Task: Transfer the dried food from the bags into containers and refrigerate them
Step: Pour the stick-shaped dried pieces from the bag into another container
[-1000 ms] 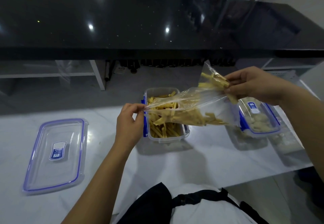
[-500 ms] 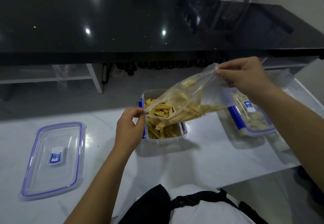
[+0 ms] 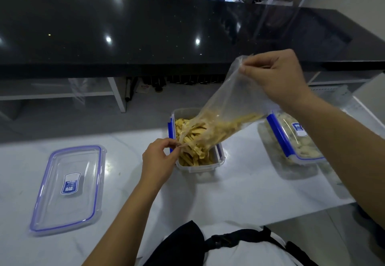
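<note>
A clear plastic bag (image 3: 231,101) of yellow dried strips hangs tilted, mouth down, over an open clear container (image 3: 200,166) with blue clips on the white counter. Yellow strips (image 3: 193,157) fill the container and the bag's lower end. My right hand (image 3: 277,76) pinches the bag's raised bottom corner. My left hand (image 3: 160,159) pinches the bag's mouth edge at the container's left rim. A second container (image 3: 291,140), lidded and holding pale pieces, sits to the right, partly behind my right forearm.
A loose clear lid (image 3: 68,188) with blue seal lies on the white counter (image 3: 239,188) at the left. A raised black countertop (image 3: 145,32) runs across behind. The counter's front edge is close to my body, and its right end drops off.
My right hand has lifted the bag's bottom end higher and steeper. The strips have slid down toward the mouth and into the container. My left hand stays at the mouth.
</note>
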Motion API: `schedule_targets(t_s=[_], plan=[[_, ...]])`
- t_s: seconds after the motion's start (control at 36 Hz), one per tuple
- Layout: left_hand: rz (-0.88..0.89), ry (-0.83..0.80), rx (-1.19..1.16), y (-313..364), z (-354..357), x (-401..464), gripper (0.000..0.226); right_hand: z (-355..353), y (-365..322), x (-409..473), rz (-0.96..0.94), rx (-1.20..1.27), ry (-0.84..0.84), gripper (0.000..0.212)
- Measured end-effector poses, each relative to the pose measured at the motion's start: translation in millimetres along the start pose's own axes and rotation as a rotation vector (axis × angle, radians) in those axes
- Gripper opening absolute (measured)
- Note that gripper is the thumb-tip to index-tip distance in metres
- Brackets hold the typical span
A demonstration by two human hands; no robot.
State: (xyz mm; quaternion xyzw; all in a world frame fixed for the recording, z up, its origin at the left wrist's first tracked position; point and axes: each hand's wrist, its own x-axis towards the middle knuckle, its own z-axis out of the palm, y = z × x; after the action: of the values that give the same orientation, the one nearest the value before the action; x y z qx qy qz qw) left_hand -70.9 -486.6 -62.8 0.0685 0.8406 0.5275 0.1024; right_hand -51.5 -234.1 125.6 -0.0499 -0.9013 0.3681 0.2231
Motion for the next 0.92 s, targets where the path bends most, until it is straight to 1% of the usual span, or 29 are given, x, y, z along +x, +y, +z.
schedule_targets(t_s=[0.03, 0.08, 0.11, 0.19, 0.22, 0.28, 0.31, 0.36, 0.39, 0.44, 0.47, 0.5, 0.53, 0.56, 0.64, 0.67, 0.75, 0.78, 0.83, 0.92], plan=[[-0.009, -0.006, 0.001, -0.6, -0.1, 1.2, 0.008, 1.1, -0.5, -0.6, 0.005, 0.004, -0.024, 0.015], [-0.023, -0.032, 0.004, -2.7, -0.7, 3.4, 0.009, 7.4, -0.4, -6.6, 0.016, -0.044, -0.154, 0.016], [-0.025, -0.045, -0.002, -3.8, -1.7, 4.8, 0.01, 10.2, 0.9, -10.2, 0.014, -0.06, -0.175, 0.016], [-0.037, -0.031, -0.102, -3.1, -7.4, 14.7, 0.017, 9.3, 4.3, -13.8, 0.012, -0.002, -0.036, 0.016], [-0.051, -0.018, -0.159, -1.6, -9.3, 19.8, 0.018, 8.4, 4.0, -13.4, 0.026, 0.018, -0.036, 0.016], [-0.099, -0.022, -0.249, 2.6, -12.8, 30.6, 0.022, 9.5, 1.2, -15.4, 0.043, 0.021, -0.106, 0.016], [-0.132, -0.041, -0.273, 5.6, -13.9, 36.5, 0.029, 10.7, 1.2, -16.6, 0.037, 0.017, -0.106, 0.016], [-0.217, -0.108, -0.28, 11.5, -14.8, 48.1, 0.05, 10.2, 0.8, -16.8, 0.037, 0.036, -0.04, 0.015], [-0.261, -0.151, -0.281, 13.3, -14.5, 52.7, 0.059, 9.6, -0.6, -15.7, 0.047, 0.046, -0.038, 0.014], [-0.331, -0.234, -0.305, 14.6, -12.8, 58.3, 0.064, 9.0, -3.8, -14.1, 0.041, 0.019, -0.103, 0.013], [-0.352, -0.26, -0.314, 14.4, -11.5, 59.7, 0.063, 8.5, -5.1, -13.7, 0.021, -0.001, -0.099, 0.014], [-0.362, -0.269, -0.316, 13.9, -10.0, 60.4, 0.06, 7.4, -5.4, -12.7, 0.003, -0.013, -0.057, 0.014], [-0.366, -0.263, -0.318, 13.0, -8.5, 60.8, 0.058, 6.1, -5.0, -11.5, 0.003, -0.015, -0.015, 0.014], [-0.371, -0.251, -0.326, 12.0, -7.1, 60.9, 0.056, 5.9, -4.5, -10.8, 0.022, -0.02, -0.013, 0.013], [-0.383, -0.231, -0.351, 10.2, -5.6, 57.2, 0.057, 13.5, -3.7, -17.5, 0.083, -0.116, -0.213, 0.012], [-0.382, -0.231, -0.354, 10.0, -5.3, 55.7, 0.059, 16.0, -3.1, -20.7, 0.087, -0.115, -0.218, 0.012], [-0.379, -0.23, -0.377, 10.6, -2.2, 47.9, 0.067, 13.9, -3.4, -23.1, 0.1, 0.001, -0.083, 0.01], [-0.381, -0.23, -0.389, 11.4, 0.6, 42.9, 0.069, 12.2, -3.9, -22.6, 0.104, 0.012, -0.066, 0.01], [-0.396, -0.214, -0.427, 11.7, 6.4, 27.4, 0.073, 12.9, -6.4, -23.9, 0.087, -0.023, -0.121, 0.009], [-0.44, -0.183, -0.504, 5.6, 15.6, -2.2, 0.079, 17.8, -9.7, -34.1, 0.024, -0.091, -0.195, 0.014]])
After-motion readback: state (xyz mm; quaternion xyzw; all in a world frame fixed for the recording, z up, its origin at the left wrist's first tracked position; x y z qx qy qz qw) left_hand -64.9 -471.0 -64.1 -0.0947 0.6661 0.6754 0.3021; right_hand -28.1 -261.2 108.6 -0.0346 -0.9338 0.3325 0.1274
